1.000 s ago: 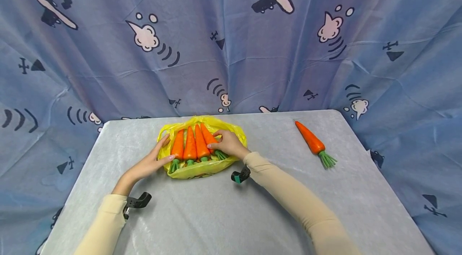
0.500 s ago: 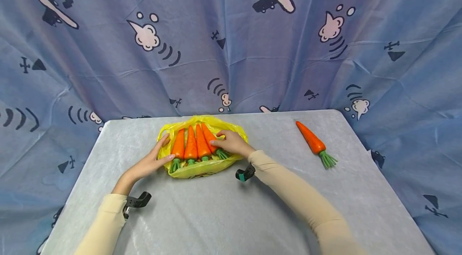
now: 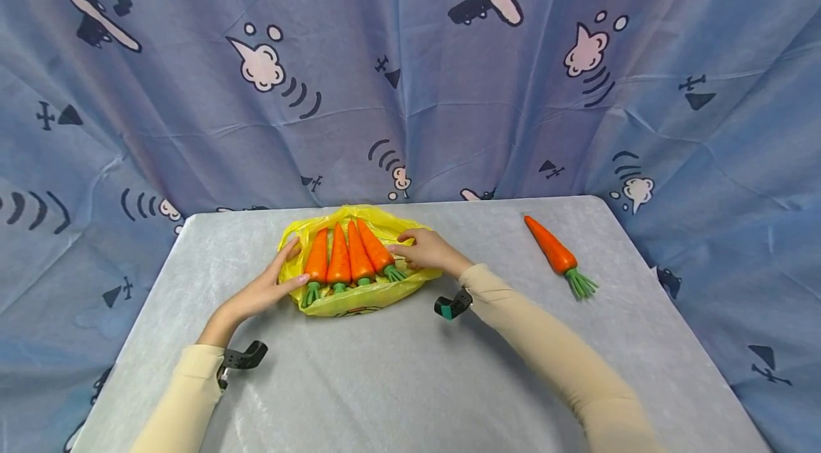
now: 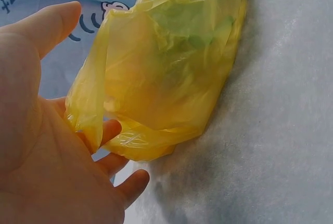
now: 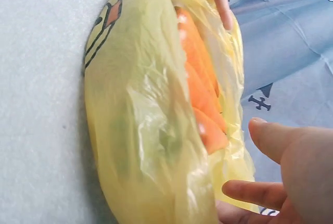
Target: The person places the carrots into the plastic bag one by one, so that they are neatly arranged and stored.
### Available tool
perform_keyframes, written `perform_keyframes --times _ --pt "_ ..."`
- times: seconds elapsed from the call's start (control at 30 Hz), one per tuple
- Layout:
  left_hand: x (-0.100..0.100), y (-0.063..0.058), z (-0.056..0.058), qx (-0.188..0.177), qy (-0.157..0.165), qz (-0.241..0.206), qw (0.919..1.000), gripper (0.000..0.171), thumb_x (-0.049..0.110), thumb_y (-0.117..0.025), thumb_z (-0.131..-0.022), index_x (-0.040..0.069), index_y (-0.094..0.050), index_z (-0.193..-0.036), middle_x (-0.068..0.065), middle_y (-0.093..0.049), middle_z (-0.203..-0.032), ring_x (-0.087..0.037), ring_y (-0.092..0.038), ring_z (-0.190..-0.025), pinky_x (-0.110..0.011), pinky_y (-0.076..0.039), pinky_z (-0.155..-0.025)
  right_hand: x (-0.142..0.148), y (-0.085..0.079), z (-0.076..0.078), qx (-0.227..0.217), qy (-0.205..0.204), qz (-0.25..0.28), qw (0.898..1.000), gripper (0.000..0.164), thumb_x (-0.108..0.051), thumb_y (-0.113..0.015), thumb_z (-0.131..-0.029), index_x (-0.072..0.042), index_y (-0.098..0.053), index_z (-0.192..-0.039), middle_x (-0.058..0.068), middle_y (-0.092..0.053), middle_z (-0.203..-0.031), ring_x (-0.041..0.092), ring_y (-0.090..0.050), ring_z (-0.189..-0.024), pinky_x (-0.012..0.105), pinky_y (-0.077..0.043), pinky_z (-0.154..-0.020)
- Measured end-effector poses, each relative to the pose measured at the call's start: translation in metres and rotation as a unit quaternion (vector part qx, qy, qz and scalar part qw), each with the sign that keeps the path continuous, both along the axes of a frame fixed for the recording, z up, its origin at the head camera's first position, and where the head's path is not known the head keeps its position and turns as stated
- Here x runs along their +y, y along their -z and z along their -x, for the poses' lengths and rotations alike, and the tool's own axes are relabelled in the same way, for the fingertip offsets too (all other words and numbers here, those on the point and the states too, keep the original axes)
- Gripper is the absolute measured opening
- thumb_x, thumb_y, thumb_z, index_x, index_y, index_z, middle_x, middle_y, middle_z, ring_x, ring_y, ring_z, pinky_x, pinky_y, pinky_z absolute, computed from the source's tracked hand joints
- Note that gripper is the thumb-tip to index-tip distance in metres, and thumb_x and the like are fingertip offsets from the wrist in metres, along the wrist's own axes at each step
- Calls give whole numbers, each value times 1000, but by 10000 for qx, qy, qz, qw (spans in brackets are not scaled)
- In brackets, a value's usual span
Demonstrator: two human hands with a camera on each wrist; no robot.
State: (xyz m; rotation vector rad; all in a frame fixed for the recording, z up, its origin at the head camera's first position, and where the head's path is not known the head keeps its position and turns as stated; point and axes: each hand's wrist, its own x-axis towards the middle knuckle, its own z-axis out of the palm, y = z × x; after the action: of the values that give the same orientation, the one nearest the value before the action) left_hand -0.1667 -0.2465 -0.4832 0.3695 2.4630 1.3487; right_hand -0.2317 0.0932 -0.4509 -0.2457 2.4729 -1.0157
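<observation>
A yellow plastic bag (image 3: 346,305) lies on the table with its mouth spread wide. Inside, side by side, are several orange carrots, among them the rightmost carrot (image 3: 377,246), green tops toward the front. My left hand (image 3: 266,289) is at the bag's left edge. In the left wrist view its fingers (image 4: 132,182) touch the yellow film, which hides part of them, and the thumb stands apart. At the bag's right side is my right hand (image 3: 430,251), fingers relaxed and reaching over the rim. In the right wrist view its thumb (image 5: 268,133) and fingers are spread, pinching nothing.
A single carrot (image 3: 553,246) with a green top lies on the right of the grey-white table (image 3: 359,382). Behind the table hangs a blue curtain (image 3: 346,147) printed with planes. Black straps with small mounts circle both wrists.
My right hand has let go of the rightmost carrot and moved right to the bag's rim. That carrot has shifted slightly right. My left hand has stayed in place.
</observation>
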Motion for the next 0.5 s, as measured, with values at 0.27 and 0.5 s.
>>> perform_keyframes --times 0.27,0.5 --pt "0 -1 -1 21 22 -23 10000 86 35 -56 -100 29 5 -160 -22 -9 -166 -50 -5 -152 -74 -8 -116 20 -13 -1 54 86 6 9999 54 -43 -60 -97 -6 -56 -136 16 -69 -104 24 -68 -82 28 -59 -72" --pt "0 -2 -2 -1 34 -11 10000 86 35 -56 -100 29 6 -160 -23 -9 -166 -50 -5 -151 -73 -8 -117 50 -22 -2 249 234 209 9992 52 -39 -59 -99 -6 -54 -139 18 -70 -106 29 -71 -86 44 -61 -84"
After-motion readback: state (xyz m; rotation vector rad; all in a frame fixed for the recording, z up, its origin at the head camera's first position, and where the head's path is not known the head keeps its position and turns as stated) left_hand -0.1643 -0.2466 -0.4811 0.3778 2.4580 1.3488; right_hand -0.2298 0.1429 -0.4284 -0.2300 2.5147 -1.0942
